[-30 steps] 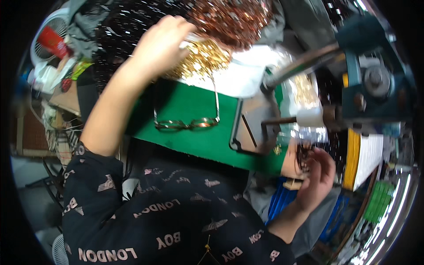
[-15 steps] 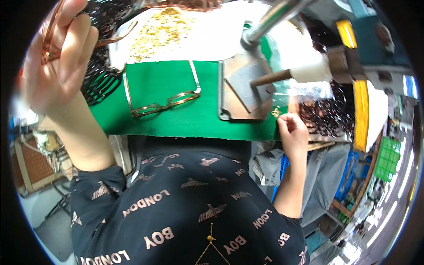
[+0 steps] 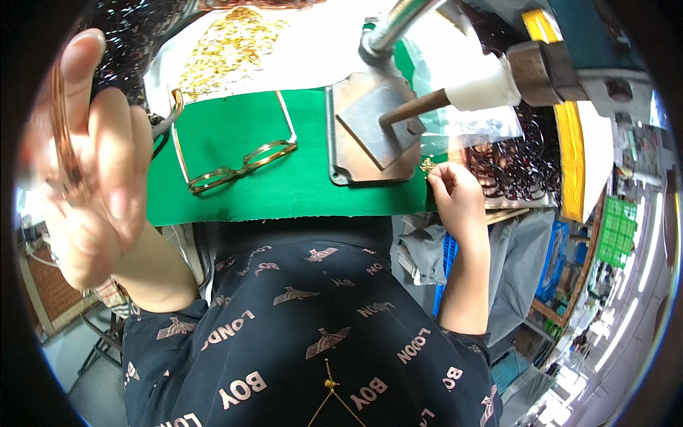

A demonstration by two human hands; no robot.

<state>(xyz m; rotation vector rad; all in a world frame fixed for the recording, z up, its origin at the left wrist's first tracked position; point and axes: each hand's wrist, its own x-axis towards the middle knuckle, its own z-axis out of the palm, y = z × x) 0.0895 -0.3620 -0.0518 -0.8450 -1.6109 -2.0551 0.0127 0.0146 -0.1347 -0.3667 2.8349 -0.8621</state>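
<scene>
My left hand (image 3: 117,153) is raised at the left, close to the camera, its fingers closed on a brown see-through eyeglass frame (image 3: 65,135), partly blurred. A curved temple tip (image 3: 176,105) sticks out to the right of that hand. My right hand (image 3: 457,193) rests at the right edge of the green mat (image 3: 242,206). Its thumb and forefinger are pinched together beside a small heap of tiny gold-coloured parts (image 3: 427,164); whether anything sits between them is hidden. Another eyeglass frame (image 3: 245,168), brown and gold, lies on the mat with both temples unfolded.
A metal block (image 3: 373,117) on a brown base plate (image 3: 348,167) stands mid-mat, below a machine rod (image 3: 420,107). Many gold strips (image 3: 231,53) lie on white sheeting behind. Dark glossy frames (image 3: 523,167) are piled at right, near a yellow strip (image 3: 570,164).
My left hand has come lower and nearer with the held frame. The whole view has shifted slightly, and my right hand stays by the gold parts.
</scene>
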